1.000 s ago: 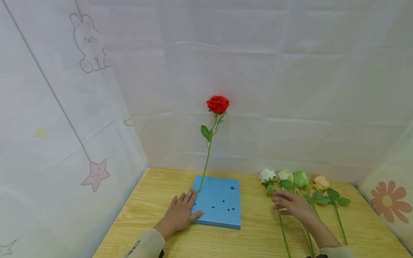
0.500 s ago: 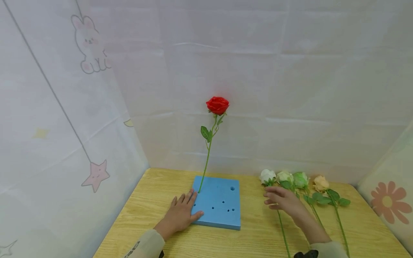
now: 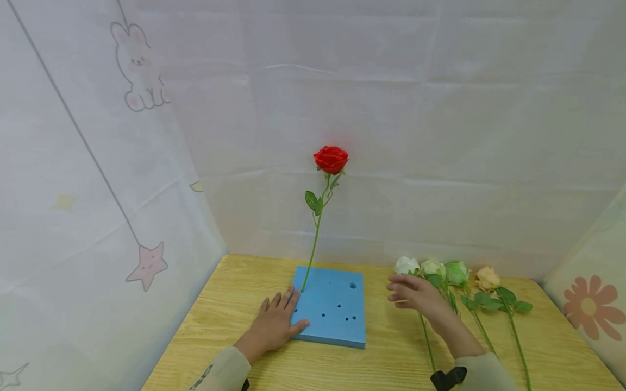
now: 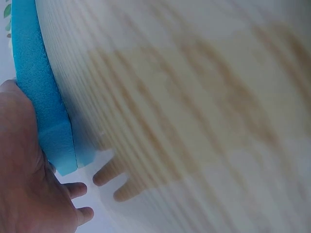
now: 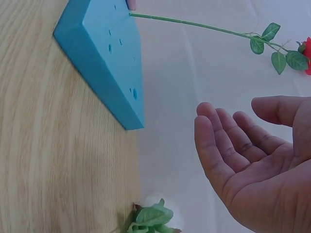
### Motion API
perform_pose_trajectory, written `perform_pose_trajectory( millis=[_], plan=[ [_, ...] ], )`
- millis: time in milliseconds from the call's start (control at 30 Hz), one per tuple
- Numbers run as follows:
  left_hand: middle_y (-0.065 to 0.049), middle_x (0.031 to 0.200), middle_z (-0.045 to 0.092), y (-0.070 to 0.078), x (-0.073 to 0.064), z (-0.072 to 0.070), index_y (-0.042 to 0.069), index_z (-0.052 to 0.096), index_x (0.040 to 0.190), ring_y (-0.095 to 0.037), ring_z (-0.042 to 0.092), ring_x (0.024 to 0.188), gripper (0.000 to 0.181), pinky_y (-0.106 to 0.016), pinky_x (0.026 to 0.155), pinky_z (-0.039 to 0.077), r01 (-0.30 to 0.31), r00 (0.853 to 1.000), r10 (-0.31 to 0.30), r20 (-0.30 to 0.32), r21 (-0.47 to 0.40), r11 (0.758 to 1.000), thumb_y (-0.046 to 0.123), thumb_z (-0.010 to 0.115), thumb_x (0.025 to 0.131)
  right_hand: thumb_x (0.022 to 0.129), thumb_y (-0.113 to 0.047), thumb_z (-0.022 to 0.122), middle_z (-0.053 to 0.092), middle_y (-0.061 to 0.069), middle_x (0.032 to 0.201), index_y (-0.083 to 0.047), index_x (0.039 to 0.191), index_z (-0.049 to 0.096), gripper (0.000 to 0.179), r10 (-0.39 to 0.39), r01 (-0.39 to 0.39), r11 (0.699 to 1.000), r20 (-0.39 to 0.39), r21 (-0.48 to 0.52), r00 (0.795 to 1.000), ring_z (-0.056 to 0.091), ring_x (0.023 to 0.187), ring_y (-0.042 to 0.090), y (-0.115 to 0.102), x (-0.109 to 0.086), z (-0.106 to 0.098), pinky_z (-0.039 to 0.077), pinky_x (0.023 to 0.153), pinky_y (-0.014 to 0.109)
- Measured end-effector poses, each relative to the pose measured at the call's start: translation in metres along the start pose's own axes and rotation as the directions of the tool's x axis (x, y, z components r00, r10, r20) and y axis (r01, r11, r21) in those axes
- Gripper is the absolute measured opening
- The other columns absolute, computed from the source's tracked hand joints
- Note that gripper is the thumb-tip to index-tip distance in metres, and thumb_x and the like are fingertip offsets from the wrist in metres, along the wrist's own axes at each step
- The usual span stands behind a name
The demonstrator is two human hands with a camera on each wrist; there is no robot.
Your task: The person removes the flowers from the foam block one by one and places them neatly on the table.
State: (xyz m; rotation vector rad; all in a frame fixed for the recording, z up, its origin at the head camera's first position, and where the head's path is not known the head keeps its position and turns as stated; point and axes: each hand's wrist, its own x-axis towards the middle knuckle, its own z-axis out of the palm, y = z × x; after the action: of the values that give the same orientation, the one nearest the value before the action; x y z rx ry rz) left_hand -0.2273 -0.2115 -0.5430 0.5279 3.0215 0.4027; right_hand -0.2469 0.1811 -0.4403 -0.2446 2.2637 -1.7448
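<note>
A red rose [image 3: 331, 159] stands slightly tilted, its stem stuck in a hole of a blue foam block [image 3: 332, 331]. On the block's left edge rests my left hand [image 3: 275, 321], fingers spread flat and thumb over the near corner. My right hand [image 3: 423, 298] hovers in the air with relaxed fingers and holds nothing. Just behind it lies a white rose [image 3: 406, 265], part of its stem hidden by the hand. In the right wrist view the palm [image 5: 265, 182] is bare and the fingers bend loosely.
Right of the white rose lie a cream rose [image 3: 433, 268], a green rose [image 3: 457, 272] and a peach rose [image 3: 487, 277], stems toward the near edge. The block has several more holes. A pale printed cloth [image 3: 381, 119] encloses the wooden table [image 3: 235, 288].
My right hand has moved left and slightly farther away, off the flower stems toward the block. The left hand, block and red rose have stayed in place.
</note>
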Motion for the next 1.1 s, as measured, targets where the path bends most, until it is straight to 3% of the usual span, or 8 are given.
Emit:
perform_pose_trajectory(
  millis=[567, 1100],
  plan=[
    [-0.010, 0.170, 0.013, 0.000, -0.001, -0.001, 0.014, 0.020, 0.164, -0.045, 0.020, 0.151, 0.094, -0.069, 0.116, 0.020, 0.003, 1.000, -0.003, -0.013, 0.018, 1.000, 0.079, 0.026, 0.096, 0.104, -0.026, 0.062, 0.063, 0.018, 0.133, -0.004, 0.142, 0.055, 0.044, -0.038, 0.038, 0.998, 0.004, 0.051, 0.999, 0.068, 0.112, 0.030, -0.013, 0.017, 0.022, 0.055, 0.097, 0.044],
    [-0.011, 0.170, 0.014, 0.001, -0.002, -0.002, 0.014, 0.019, 0.164, -0.046, 0.021, 0.151, 0.093, -0.069, 0.116, 0.020, 0.000, 1.000, 0.000, -0.013, 0.016, 1.000, 0.078, 0.027, 0.097, 0.105, -0.023, 0.059, 0.059, 0.022, 0.137, -0.001, 0.144, 0.051, 0.046, -0.061, 0.056, 0.996, 0.076, 0.067, 0.995, 0.065, 0.115, 0.035, -0.015, 0.038, 0.040, 0.052, 0.100, 0.049]
  ],
)
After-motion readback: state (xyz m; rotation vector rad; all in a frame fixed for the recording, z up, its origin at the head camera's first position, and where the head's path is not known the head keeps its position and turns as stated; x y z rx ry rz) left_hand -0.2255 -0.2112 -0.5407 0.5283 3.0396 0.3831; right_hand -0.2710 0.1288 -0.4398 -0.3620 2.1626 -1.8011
